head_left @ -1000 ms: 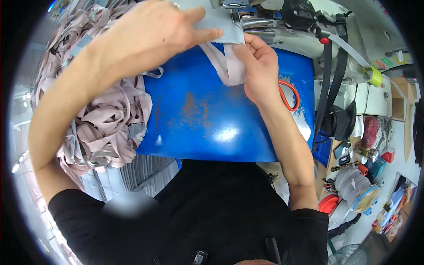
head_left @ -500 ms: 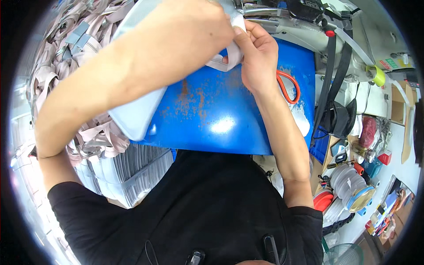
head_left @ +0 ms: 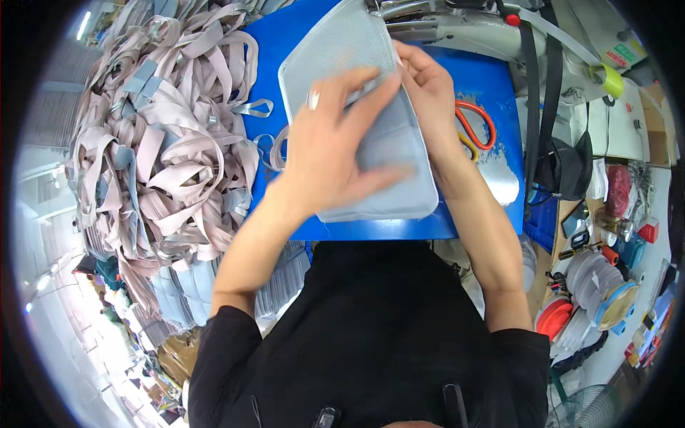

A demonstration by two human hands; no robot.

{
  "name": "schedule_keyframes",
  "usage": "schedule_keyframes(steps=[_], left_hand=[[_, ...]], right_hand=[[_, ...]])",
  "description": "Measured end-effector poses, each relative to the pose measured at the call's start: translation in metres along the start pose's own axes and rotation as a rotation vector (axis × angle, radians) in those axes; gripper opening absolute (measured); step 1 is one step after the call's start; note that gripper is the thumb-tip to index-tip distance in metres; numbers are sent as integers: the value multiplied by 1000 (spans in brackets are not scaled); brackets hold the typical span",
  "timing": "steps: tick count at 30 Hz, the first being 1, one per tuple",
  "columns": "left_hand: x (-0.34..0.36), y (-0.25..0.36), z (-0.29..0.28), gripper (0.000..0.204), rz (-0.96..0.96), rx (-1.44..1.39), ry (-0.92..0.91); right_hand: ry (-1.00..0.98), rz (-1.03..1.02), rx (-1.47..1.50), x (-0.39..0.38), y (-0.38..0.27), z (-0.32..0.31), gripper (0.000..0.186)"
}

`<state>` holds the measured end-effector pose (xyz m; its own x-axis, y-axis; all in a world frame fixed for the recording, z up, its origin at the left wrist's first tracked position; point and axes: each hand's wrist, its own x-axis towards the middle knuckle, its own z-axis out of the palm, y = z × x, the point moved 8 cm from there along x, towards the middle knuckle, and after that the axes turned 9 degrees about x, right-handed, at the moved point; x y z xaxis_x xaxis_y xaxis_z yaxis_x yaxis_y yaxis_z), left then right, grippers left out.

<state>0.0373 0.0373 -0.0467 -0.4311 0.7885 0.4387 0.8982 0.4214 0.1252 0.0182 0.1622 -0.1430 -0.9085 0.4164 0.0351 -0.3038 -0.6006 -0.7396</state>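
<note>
A light grey mesh panel (head_left: 385,189) with rounded corners extends from the sewing machine (head_left: 471,32) down over the blue table (head_left: 275,28). My left hand (head_left: 332,146), blurred, is over the panel with thumb and fingers spread. My right hand (head_left: 428,100) is closed on the panel's right edge near the machine; its fingertips are partly hidden. Red-handled scissors (head_left: 489,128), also showing a yellow loop, lie beside my right wrist. A coiled pale strap (head_left: 278,150) lies left of my left hand.
A large heap of pink and grey straps (head_left: 171,185) covers the table's left side, above stacked grey bundles (head_left: 278,282). Black straps (head_left: 546,107) hang at the right, near a cluttered side shelf with plastic spools (head_left: 592,278) and a red dish (head_left: 553,317).
My left hand has swung down and rightward from the machine onto the panel, which now lies turned lengthwise between my hands. The pink strap loop by my right hand is no longer visible there.
</note>
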Motion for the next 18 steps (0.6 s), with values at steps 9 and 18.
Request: schedule_keyframes(steps=[9,18], left_hand=[[-53,28,-25,76,193,291,-303],[-4,-4,-40,77,320,467,-437]], right_hand=[[-33,41,86,-48,-5,0,30],[-62,11,102,-47,-4,-2,36]])
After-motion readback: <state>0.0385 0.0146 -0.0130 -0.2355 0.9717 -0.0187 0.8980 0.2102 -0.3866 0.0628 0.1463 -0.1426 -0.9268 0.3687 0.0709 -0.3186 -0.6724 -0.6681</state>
